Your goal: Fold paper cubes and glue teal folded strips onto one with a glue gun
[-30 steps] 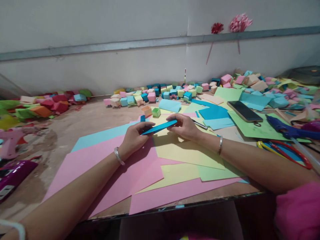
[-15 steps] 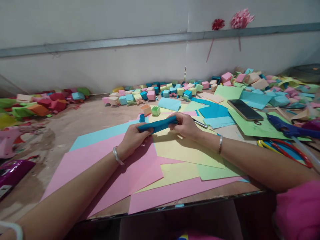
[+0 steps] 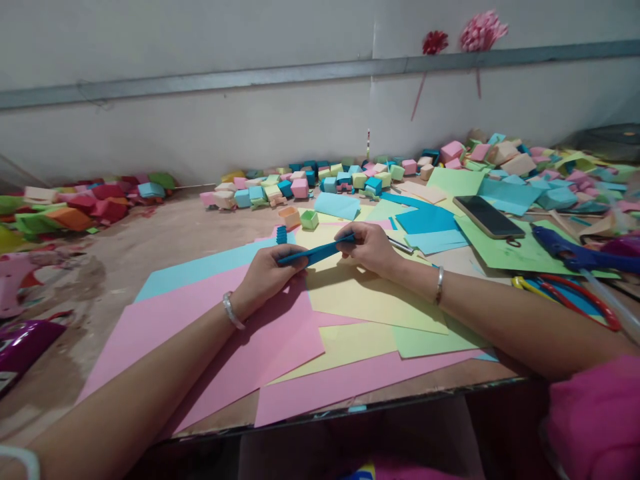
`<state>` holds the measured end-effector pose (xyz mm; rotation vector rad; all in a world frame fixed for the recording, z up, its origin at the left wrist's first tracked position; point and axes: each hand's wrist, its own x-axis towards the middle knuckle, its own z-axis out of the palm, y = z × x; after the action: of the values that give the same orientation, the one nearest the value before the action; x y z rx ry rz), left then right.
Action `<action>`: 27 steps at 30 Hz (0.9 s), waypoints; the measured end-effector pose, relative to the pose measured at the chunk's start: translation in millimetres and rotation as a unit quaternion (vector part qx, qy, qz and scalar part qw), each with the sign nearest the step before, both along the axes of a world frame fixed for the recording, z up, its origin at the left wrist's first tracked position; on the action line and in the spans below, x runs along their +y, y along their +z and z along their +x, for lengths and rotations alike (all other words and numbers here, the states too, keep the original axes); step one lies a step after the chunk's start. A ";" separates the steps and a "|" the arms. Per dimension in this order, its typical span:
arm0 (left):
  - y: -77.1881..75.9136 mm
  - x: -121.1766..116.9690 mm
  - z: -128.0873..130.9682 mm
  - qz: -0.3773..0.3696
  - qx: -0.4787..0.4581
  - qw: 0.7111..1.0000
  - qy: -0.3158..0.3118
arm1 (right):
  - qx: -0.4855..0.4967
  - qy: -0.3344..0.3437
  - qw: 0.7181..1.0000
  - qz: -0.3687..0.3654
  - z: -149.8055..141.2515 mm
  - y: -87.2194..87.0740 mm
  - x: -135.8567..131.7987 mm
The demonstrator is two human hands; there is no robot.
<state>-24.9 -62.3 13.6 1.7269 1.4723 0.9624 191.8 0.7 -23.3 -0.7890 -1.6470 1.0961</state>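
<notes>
A folded strip of dark blue paper (image 3: 323, 253) spans the gap between my two hands, held just above the spread sheets. My left hand (image 3: 267, 270) pinches its left end, thumb on the near side. At the other end, my right hand (image 3: 367, 248) grips it between thumb and fingers. Beneath them lie a pink sheet (image 3: 215, 340) and a yellow sheet (image 3: 370, 293). Just beyond my left hand stands a small pleated blue paper piece (image 3: 281, 235). A little open green paper box (image 3: 309, 219) and an orange one (image 3: 289, 217) sit behind it.
Rows of small paper boxes (image 3: 300, 188) line the wall. To the right are a phone (image 3: 489, 217), a blue glue gun (image 3: 575, 250) and red-handled scissors (image 3: 580, 300). A pink glue gun (image 3: 13, 283) and a purple stapler-like object (image 3: 30, 350) lie left. The table edge (image 3: 350, 410) is near.
The blue strip has tilted in my hands, so its broad face now shows as a thinner band. Both hands keep their hold in nearly the same place.
</notes>
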 end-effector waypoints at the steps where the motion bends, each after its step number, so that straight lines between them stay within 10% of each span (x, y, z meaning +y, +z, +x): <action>1: 1.2 -0.7 0.9 0.006 0.003 1.000 -0.013 | 0.002 -0.003 1.000 -0.002 -0.2 0.5 -0.3; 16: 1.3 0.6 2.1 -0.057 -0.103 0.993 0.026 | -0.021 -0.028 0.999 0.009 0.7 0.8 0.5; 22: 1.9 1.8 1.2 -0.022 0.010 0.999 0.044 | -0.123 -0.069 0.986 0.091 2.0 3.1 0.2; 27: 0.1 2.5 0.4 0.158 0.128 0.969 0.143 | -0.210 -0.086 0.968 0.108 3.2 3.9 -2.3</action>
<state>-24.4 -59.7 13.6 1.9575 1.8554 1.2122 195.0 -1.6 -19.4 -1.0479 -1.9645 0.6400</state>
